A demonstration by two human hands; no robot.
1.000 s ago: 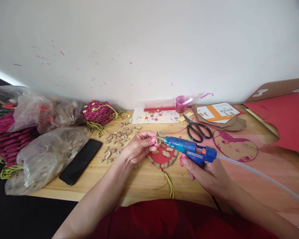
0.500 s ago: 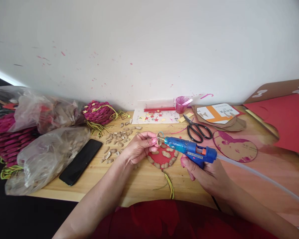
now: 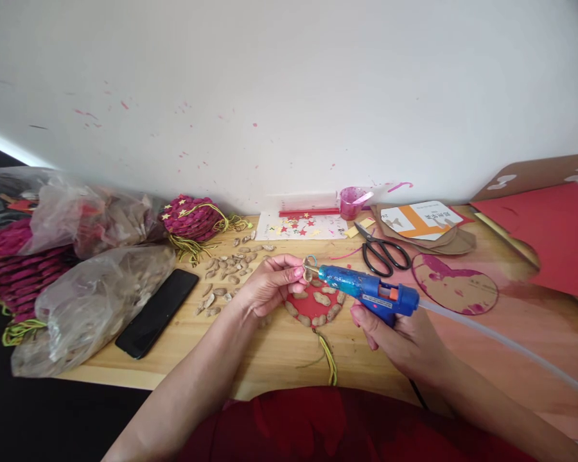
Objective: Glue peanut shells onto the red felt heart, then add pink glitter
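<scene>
Between the thumb and fingers of my left hand (image 3: pixel 275 282) is a peanut shell (image 3: pixel 308 271), held upright. My right hand (image 3: pixel 399 333) grips a blue glue gun (image 3: pixel 359 285), whose nozzle points left and meets the shell. A long translucent glue stick (image 3: pixel 501 343) runs out of the gun's back. Under both lies a red disc (image 3: pixel 304 307) edged with peanut shells, more shells on its middle, and a yellow-green tassel (image 3: pixel 328 359) at its near edge. Loose peanut shells (image 3: pixel 231 264) are spread left of my left hand.
Black scissors (image 3: pixel 385 250), a pink cup (image 3: pixel 351 204) and paper stars (image 3: pixel 301 224) lie behind. A phone (image 3: pixel 158 313), plastic bags (image 3: pixel 101 308) and a purple woven piece (image 3: pixel 190 218) are left. Cardboard (image 3: pixel 455 285) and red paper (image 3: pixel 549 234) sit right.
</scene>
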